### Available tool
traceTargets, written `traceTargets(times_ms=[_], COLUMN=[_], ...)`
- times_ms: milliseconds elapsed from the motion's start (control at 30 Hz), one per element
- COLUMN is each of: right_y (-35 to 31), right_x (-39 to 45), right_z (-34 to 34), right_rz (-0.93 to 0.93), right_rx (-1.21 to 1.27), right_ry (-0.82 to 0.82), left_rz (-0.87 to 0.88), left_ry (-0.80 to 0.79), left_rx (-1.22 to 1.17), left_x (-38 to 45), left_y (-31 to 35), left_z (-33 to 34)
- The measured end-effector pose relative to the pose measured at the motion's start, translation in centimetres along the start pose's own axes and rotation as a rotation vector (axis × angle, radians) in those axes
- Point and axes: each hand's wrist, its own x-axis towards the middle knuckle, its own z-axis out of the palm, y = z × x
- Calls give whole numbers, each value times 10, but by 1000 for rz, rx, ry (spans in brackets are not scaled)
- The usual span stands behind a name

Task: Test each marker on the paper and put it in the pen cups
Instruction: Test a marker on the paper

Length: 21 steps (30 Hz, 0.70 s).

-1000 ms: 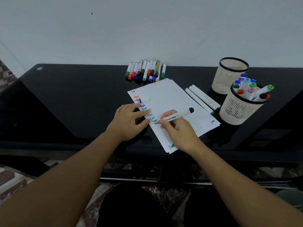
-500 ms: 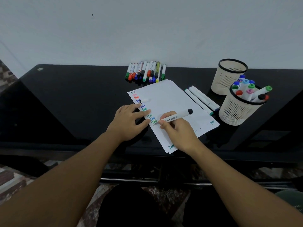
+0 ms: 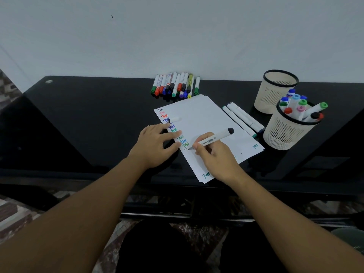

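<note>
Evidently the left hand (image 3: 155,145) lies flat with straight fingers to pin the paper (image 3: 204,123), so the right hand (image 3: 213,156), pinching a black-capped marker (image 3: 213,139), can write under the coloured test words; nearby pen cups (image 3: 289,129) wait.

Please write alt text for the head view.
A right hand presses a marker tip to white paper while the left hand steadies the sheet. More markers lie behind; two pen cups stand right.
</note>
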Motion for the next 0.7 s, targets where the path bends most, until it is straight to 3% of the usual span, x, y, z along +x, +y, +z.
traceTargets(times_ms=[700], right_y=[-2], right_x=[-2], right_z=[-2], right_rz=[-16], right_rx=[-49], right_ry=[9], left_rz=[-2], left_ry=[9], left_rx=[-4], left_x=[0], left_y=[0], left_z=[1])
